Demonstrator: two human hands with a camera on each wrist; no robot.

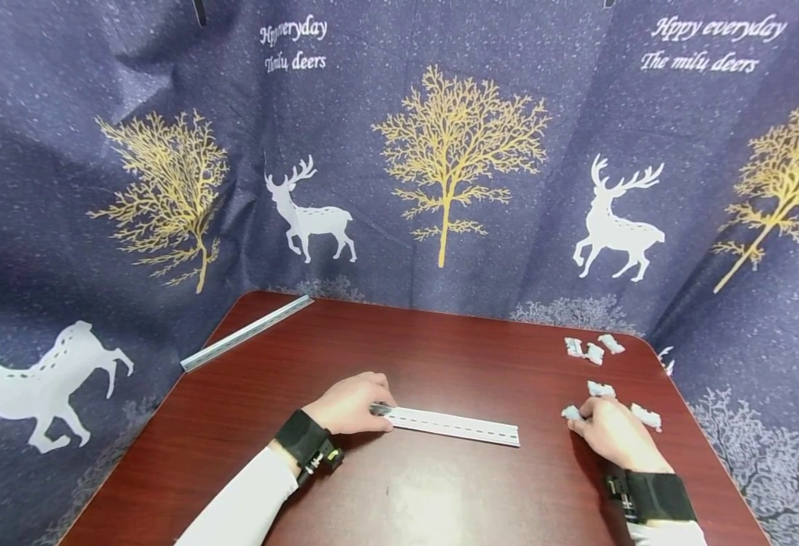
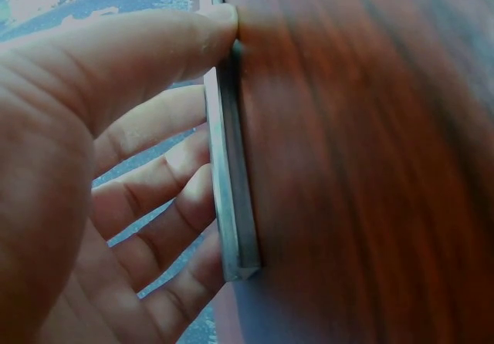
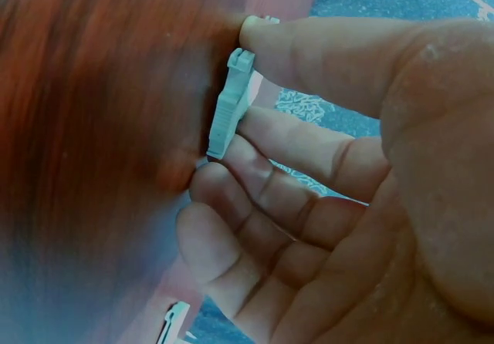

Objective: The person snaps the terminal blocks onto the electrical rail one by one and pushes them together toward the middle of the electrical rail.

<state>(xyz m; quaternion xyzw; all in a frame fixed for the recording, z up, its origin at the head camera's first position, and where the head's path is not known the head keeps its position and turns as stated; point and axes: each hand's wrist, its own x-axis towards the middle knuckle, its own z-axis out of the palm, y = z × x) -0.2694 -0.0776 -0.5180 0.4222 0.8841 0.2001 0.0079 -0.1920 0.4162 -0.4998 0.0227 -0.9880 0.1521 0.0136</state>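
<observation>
A slotted metal DIN rail point(image 1: 454, 425) lies across the middle of the table. My left hand point(image 1: 354, 404) grips its left end, thumb on the near edge and fingers along the far edge. The left wrist view shows the rail's edge point(image 2: 225, 166) between thumb and fingers, close over the wood. On the right side my right hand point(image 1: 614, 432) pinches a small light-grey plastic terminal block point(image 3: 228, 109) between thumb and fingers. In the right wrist view the block stands on its narrow side, with ribs on its body.
Several similar blocks lie at the right: one point(image 1: 600, 389) just beyond my right hand, one point(image 1: 646, 416) to its right, and a group point(image 1: 594, 353) near the far corner. A second metal rail point(image 1: 247, 332) lies along the left edge. A patterned curtain point(image 1: 481, 152) hangs behind the table.
</observation>
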